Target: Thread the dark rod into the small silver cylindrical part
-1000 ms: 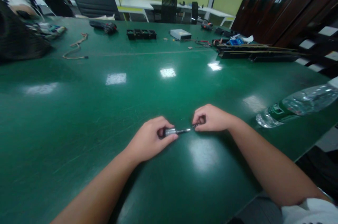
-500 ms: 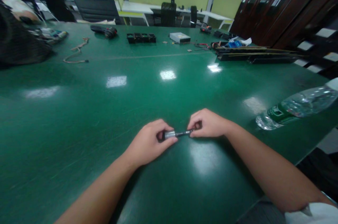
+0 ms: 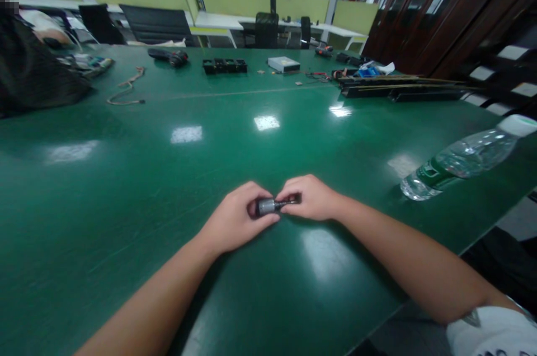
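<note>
My left hand [image 3: 237, 216] is wrapped round a short silver-and-black cylinder [image 3: 267, 206], thumb and forefinger on its sides. From the cylinder's right end a thin dark metal shaft [image 3: 281, 205] sticks out. Close beside it, my right hand [image 3: 310, 197] pinches that shaft between thumb and fingertips. The two hands nearly touch, low over the green table [image 3: 251, 160]. Its small size and the fingers hide the shaft's far end, and I cannot make out the exact kind of tool or part.
A plastic water bottle [image 3: 465, 160] lies on its side to the right. Far back are a black fan-like block [image 3: 225, 66], a silver box [image 3: 284, 65], a cable [image 3: 126, 90] and long black rails [image 3: 390, 87]. A dark bag [image 3: 37, 70] sits at the left.
My right hand has moved left along the shaft, up close to the cylinder, so less of the shaft shows. My left hand keeps its hold. The view has shifted slightly.
</note>
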Tool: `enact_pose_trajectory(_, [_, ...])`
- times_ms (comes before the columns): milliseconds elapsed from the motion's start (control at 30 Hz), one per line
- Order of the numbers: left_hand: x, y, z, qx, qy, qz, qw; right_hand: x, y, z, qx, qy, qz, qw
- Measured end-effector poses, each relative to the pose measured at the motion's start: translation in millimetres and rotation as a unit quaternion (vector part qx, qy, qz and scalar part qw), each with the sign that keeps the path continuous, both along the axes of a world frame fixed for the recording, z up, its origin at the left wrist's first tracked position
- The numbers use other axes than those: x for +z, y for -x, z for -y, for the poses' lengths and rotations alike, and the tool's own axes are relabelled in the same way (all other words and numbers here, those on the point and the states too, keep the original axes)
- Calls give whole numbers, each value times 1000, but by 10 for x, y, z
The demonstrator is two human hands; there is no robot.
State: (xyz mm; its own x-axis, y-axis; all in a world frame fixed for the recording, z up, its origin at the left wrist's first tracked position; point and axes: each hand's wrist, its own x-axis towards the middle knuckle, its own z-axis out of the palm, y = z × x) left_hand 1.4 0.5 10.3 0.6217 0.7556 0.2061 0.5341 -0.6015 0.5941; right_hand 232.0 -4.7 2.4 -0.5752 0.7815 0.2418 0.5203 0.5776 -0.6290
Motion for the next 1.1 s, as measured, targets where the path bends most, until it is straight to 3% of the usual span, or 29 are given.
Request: enact_pose_trajectory(1100, [-38,-53,8,70,-5,-15,997,-40,-35,-49,-14,-30,7,999])
